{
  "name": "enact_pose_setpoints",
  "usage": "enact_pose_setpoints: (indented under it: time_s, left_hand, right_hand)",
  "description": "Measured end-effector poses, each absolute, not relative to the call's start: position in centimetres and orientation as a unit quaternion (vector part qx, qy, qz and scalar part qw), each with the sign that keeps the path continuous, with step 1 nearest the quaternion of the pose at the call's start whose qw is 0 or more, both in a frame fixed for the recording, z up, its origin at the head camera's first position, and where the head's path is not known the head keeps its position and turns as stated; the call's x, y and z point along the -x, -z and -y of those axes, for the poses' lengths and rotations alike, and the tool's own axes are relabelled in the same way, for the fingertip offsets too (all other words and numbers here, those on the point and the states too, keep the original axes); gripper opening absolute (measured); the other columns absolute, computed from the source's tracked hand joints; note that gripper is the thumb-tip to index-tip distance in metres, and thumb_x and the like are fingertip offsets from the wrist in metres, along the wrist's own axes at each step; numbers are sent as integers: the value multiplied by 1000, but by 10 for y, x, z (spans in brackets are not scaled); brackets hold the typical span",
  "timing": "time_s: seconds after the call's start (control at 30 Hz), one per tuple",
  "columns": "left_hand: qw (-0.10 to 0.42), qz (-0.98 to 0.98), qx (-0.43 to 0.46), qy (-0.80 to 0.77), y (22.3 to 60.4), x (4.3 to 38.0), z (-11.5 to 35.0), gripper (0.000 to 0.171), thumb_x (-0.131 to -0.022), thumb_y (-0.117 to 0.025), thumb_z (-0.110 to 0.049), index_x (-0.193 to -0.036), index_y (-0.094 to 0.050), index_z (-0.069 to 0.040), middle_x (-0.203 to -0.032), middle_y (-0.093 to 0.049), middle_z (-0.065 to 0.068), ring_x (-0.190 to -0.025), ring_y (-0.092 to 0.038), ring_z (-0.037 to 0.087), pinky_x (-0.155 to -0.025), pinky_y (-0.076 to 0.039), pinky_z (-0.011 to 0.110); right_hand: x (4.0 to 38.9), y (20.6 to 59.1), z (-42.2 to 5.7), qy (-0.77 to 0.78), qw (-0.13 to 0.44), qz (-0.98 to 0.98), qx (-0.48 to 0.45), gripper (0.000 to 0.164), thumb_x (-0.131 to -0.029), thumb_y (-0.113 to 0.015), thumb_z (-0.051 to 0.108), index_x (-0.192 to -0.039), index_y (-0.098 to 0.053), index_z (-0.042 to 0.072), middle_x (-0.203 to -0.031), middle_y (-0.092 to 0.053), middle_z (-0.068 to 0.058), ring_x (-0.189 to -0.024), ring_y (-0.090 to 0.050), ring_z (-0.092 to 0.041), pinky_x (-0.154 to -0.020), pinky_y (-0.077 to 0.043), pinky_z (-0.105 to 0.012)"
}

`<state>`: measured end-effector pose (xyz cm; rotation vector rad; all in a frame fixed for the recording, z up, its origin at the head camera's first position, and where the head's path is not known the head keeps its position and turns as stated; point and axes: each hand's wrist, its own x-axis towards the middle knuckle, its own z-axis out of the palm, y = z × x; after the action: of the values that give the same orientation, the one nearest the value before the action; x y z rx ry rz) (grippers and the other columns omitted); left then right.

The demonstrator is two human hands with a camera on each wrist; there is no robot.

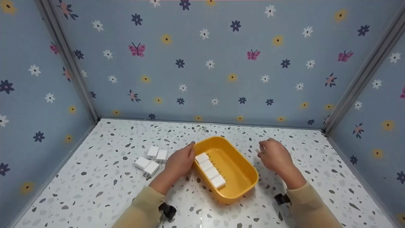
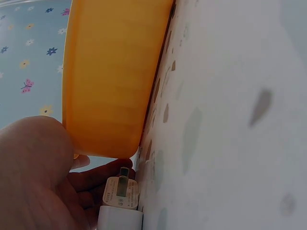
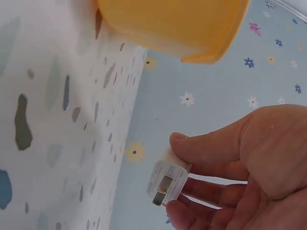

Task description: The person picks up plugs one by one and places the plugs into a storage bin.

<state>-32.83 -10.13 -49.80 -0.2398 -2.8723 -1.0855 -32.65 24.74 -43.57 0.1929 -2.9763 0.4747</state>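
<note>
A yellow plastic bin (image 1: 242,158) sits on the table, with a row of white charger plugs (image 1: 206,166) along its left wall, prongs towards the middle. My left hand (image 1: 181,161) holds the bin's left rim near the far corner. In the left wrist view, its fingers (image 2: 91,184) pass beyond the bin's end, behind a loose charger plug (image 2: 121,191). Right of the bin, my right hand (image 1: 276,156) pinches one white charger plug (image 3: 168,179) between thumb and fingers, its flat metal prongs facing the camera in the right wrist view.
Several more charger plugs (image 1: 152,167) lie in a loose cluster on the speckled table (image 1: 104,177), left of my left hand. Flower-patterned panels (image 1: 196,47) stand behind and on both sides. Black wrist straps (image 1: 167,210) show at both sleeves.
</note>
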Motion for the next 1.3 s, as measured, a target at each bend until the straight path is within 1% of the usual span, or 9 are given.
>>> enact_pose_setpoints:
  time_s: [0.3, 0.47, 0.57, 0.7, 0.9, 1.1, 1.3]
  left_hand:
    - [28, 930, 81, 358, 498, 329, 103, 57, -120, -39, -39, -170, -48, -12, -167, -55, 10, -151, -55, 36, -127, -42, 55]
    - [29, 930, 80, 357, 498, 328, 103, 56, -120, -40, -38, -169, -49, -12, -166, -56, 11, -151, -56, 37, -126, -43, 55]
    - [32, 930, 80, 358, 498, 327, 103, 55, -120, -41, -36, -169, -50, -11, -166, -56, 10, -151, -56, 36, -126, -43, 56]
    - [30, 930, 78, 359, 497, 327, 102, 55, -120, -42, -36, -168, -51, -11, -167, -55, 9, -151, -55, 36, -127, -42, 56]
    - [28, 929, 79, 360, 498, 328, 102, 55, -120, -42, -36, -168, -51, -10, -167, -56, 9, -151, -56, 37, -126, -43, 56]
    - [29, 929, 82, 361, 498, 328, 103, 56, -120, -42, -36, -168, -50, -10, -166, -56, 10, -150, -56, 37, -126, -43, 56]
    - [27, 927, 80, 365, 498, 329, 103, 56, -120, -41, -38, -169, -49, -12, -168, -54, 8, -153, -54, 35, -128, -41, 55]
  right_hand:
    - [315, 426, -236, -185, 107, 971, -107, 40, -101, -80, 4, -140, -74, -3, -126, -73, -18, -117, -69, -41, -107, -58, -61]
    - [308, 423, -233, -195, 145, 957, -157, 40, -98, -82, 0, -137, -76, -1, -124, -74, -15, -116, -69, -40, -105, -59, -60]
    - [303, 421, -230, -198, 157, 950, -182, 40, -97, -82, -3, -137, -76, -1, -124, -74, -14, -117, -68, -39, -104, -60, -58]
    - [299, 420, -226, -200, 161, 945, -201, 40, -97, -81, -5, -136, -77, 0, -126, -75, -13, -118, -68, -38, -102, -60, -57]
    - [294, 418, -220, -199, 164, 942, -216, 40, -95, -83, -5, -134, -78, 2, -124, -75, -11, -115, -69, -35, -100, -62, -55]
    - [292, 417, -214, -201, 144, 940, -234, 43, -95, -84, -5, -137, -77, 4, -124, -75, -7, -111, -68, -29, -99, -64, -50]
    - [289, 418, -209, -202, 119, 932, -276, 43, -93, -86, -4, -135, -78, 5, -127, -76, -4, -115, -69, -26, -101, -64, -47]
